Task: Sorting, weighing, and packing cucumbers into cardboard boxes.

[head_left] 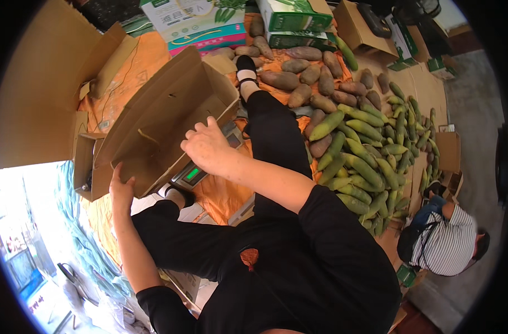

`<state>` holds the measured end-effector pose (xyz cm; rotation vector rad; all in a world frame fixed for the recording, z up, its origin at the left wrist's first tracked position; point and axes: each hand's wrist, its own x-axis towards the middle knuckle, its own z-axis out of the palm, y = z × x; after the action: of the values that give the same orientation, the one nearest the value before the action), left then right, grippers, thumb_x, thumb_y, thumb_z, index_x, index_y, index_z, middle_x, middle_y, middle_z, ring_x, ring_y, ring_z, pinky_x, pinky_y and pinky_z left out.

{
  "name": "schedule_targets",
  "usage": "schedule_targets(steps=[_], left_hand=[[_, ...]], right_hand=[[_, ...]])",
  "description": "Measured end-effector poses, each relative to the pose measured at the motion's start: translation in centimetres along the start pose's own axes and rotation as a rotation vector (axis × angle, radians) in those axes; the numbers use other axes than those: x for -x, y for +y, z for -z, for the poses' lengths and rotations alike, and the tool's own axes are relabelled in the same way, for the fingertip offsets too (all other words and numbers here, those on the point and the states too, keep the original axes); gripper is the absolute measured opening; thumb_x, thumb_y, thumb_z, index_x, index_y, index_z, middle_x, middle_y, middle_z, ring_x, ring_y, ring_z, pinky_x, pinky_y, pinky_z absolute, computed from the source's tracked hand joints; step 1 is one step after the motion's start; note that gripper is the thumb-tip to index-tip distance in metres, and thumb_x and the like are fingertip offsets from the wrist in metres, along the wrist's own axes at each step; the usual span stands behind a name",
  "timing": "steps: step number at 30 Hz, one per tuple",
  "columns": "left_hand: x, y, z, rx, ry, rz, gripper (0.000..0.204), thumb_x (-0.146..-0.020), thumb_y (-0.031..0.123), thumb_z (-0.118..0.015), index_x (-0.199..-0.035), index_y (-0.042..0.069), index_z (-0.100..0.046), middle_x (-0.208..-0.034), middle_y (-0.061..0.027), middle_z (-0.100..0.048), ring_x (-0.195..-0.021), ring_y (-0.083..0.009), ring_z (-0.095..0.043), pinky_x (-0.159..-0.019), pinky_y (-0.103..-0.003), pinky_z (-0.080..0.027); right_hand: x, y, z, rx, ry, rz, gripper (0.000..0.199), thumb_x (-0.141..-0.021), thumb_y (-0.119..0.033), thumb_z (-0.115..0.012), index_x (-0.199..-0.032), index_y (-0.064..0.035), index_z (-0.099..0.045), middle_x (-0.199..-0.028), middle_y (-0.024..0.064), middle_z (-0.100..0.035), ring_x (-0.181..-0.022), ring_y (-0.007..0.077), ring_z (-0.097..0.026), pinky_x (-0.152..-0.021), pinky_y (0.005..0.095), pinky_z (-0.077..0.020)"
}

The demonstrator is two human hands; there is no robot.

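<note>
A long, open-topped cardboard box (pixel 173 94) rests tilted over a scale (pixel 193 173) with a lit green display; only part of the scale shows. Nothing but a thin pale strip is visible inside the box. My left hand (pixel 122 192) holds the box's near left corner, fingers pointing up along the wall and thumb set apart. Over the near wall, my right hand (pixel 206 149) has its fingers curled across the rim, their tips partly hidden. My two legs lie on either side of the scale.
Many long green vegetables (pixel 365 161) are heaped to the right, with brownish oblong ones (pixel 298 72) beyond. Printed cartons (pixel 296 16) stand at the back. A large cardboard flap (pixel 37 94) rises at left. A person in a striped shirt (pixel 446 239) crouches at far right.
</note>
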<state>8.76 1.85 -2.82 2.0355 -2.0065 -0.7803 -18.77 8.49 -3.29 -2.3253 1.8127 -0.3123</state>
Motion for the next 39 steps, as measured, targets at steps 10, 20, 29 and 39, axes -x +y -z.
schedule_targets(steps=[10,20,29,39], left_hand=[[-0.1,1.8,-0.3,-0.103,-0.121,0.234,0.062,-0.075,0.002,-0.063,-0.132,0.009,-0.040,-0.120,-0.0218,-0.055,-0.101,-0.0328,-0.059,-0.075,-0.037,-0.052],[-1.1,-1.3,-1.8,-0.253,-0.048,0.118,0.066,-0.073,0.005,-0.065,-0.133,0.003,-0.037,-0.121,-0.0251,-0.051,-0.112,-0.0377,-0.050,-0.099,-0.041,-0.037],[-0.7,-1.9,-2.3,-0.403,0.051,-0.039,0.068,-0.070,0.002,-0.065,-0.132,-0.001,-0.037,-0.116,-0.0260,-0.054,-0.106,-0.0388,-0.054,-0.092,-0.040,-0.044],[-0.2,0.5,-2.2,-0.394,-0.004,0.083,0.071,-0.072,-0.004,-0.062,-0.135,0.003,-0.032,-0.118,-0.0250,-0.052,-0.108,-0.0383,-0.052,-0.091,-0.042,-0.043]], right_hand=[[5.3,11.4,5.6,-0.540,0.598,-0.291,0.011,-0.077,-0.017,-0.062,-0.084,-0.0093,-0.065,-0.085,0.0100,-0.064,-0.080,0.0292,-0.061,-0.071,0.0382,-0.0486],[24.0,25.3,-13.4,-0.372,-0.037,-1.208,0.021,-0.073,-0.018,-0.065,-0.089,-0.0039,-0.066,-0.082,0.0166,-0.065,-0.083,0.0297,-0.064,-0.075,0.0368,-0.0484],[24.8,22.0,-20.2,-0.376,-0.131,-1.289,0.070,-0.069,-0.024,-0.072,-0.131,-0.0121,-0.041,-0.124,0.0175,-0.051,-0.114,0.0347,-0.048,-0.095,0.0420,-0.0396],[19.7,22.2,-20.0,-0.184,-0.430,-1.388,0.072,-0.065,-0.031,-0.078,-0.124,-0.0132,-0.040,-0.127,0.0093,-0.045,-0.121,0.0281,-0.041,-0.092,0.0423,-0.0431]])
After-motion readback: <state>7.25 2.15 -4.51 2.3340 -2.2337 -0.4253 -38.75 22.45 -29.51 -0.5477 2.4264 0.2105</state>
